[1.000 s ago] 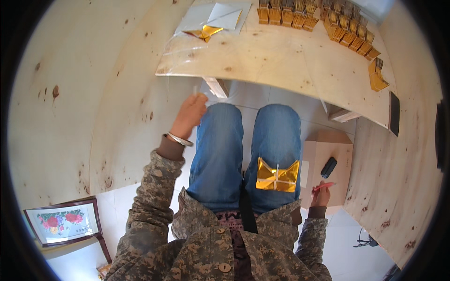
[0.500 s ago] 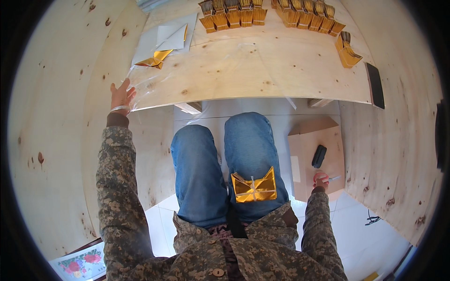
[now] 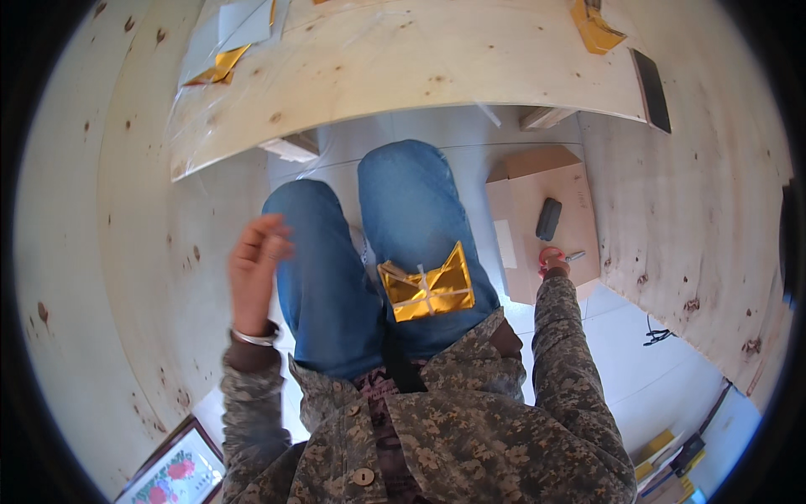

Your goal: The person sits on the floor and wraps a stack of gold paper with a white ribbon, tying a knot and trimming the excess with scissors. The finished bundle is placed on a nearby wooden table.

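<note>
A seated person's left hand (image 3: 256, 260) hangs in the air beside the left knee, fingers loosely curled and grasping nothing. The right hand (image 3: 550, 262) reaches down to a cardboard box (image 3: 579, 189) on the floor, closed around a pair of scissors (image 3: 564, 256) with reddish handles, near a dark oblong object (image 3: 549, 218) and a white label (image 3: 505, 244). A folded gold foil piece (image 3: 426, 287) rests on the right thigh. The wooden table's (image 3: 420, 67) curved edge runs above the knees, carrying more gold pieces (image 3: 217, 67) at its left end.
</note>
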Tool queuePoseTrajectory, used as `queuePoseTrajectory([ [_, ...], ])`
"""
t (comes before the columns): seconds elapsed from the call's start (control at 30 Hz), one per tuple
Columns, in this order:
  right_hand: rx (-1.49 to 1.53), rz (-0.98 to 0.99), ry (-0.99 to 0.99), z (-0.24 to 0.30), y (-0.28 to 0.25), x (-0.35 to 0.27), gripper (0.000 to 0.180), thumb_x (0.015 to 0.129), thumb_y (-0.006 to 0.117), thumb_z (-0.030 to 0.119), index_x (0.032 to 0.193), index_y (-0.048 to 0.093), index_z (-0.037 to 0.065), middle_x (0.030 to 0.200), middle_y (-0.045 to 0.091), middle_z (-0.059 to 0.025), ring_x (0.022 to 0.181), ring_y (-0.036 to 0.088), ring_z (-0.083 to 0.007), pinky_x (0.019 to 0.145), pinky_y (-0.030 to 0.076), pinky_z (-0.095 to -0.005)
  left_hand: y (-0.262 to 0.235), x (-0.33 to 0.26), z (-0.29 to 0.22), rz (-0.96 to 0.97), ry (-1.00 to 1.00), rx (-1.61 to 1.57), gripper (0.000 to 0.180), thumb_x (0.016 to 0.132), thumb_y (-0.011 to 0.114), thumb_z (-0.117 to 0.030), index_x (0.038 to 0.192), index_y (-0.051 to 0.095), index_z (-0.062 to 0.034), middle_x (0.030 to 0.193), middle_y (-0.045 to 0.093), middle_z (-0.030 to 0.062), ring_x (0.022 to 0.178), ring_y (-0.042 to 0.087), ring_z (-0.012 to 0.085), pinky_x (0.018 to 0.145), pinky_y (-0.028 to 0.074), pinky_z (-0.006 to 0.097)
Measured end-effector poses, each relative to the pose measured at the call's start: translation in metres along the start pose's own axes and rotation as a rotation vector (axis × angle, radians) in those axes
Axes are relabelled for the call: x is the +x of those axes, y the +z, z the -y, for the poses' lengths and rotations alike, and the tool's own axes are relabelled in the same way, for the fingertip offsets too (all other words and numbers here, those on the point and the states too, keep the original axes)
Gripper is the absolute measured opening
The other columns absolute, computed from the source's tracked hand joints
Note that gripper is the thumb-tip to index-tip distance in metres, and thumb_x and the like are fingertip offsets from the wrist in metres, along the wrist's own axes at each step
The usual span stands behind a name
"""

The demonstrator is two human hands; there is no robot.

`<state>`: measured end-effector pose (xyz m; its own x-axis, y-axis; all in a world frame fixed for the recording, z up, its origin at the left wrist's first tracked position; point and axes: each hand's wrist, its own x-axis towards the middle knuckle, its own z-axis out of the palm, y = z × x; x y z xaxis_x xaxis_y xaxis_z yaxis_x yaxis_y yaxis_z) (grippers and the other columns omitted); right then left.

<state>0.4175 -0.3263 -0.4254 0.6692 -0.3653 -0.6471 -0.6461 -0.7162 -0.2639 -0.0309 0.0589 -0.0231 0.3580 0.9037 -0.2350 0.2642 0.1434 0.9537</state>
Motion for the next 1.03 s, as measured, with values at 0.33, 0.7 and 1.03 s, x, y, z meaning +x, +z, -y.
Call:
queuePoseTrajectory([
  [0.33,0.151,0.376,-0.426,0.047,-0.035,-0.107,0.038,0.097,0.065,0.036,0.100,0.069,-0.001,0.085,0.072,-0.0085,0.071,0.069,-0.0163,0.057,0.053,-0.0274,0.090,-0.087,0.048,0.210,-0.387,-0.283,0.060,0.099,0.070,-0.028,0.144,0.045,0.0020,0.133,0.056,0.0116,0.119,0.056,0.0171,0.103,0.048,0.031],
  [0.7,0.088,0.522,-1.479,0.083,-0.086,-0.414,0.042,0.111,0.040,0.029,0.103,0.065,-0.004,0.094,0.064,-0.0209,0.088,0.061,-0.0373,0.082,0.048,-0.0409,0.112,-0.082,0.064,0.245,-0.194,-0.283,0.045,0.091,0.079,-0.022,0.122,0.058,0.0028,0.110,0.066,0.0091,0.100,0.062,0.0154,0.092,0.053,0.030],
  [1.03,0.164,0.896,-1.003,0.085,-0.084,-0.422,0.039,0.109,0.049,0.037,0.123,0.059,0.002,0.110,0.064,-0.0141,0.097,0.060,-0.0286,0.091,0.047,-0.0339,0.105,-0.083,0.055,0.287,-0.274,-0.510,0.046,0.095,0.075,-0.023,0.130,0.055,-0.0022,0.112,0.066,0.0062,0.099,0.064,0.0134,0.080,0.053,0.024],
])
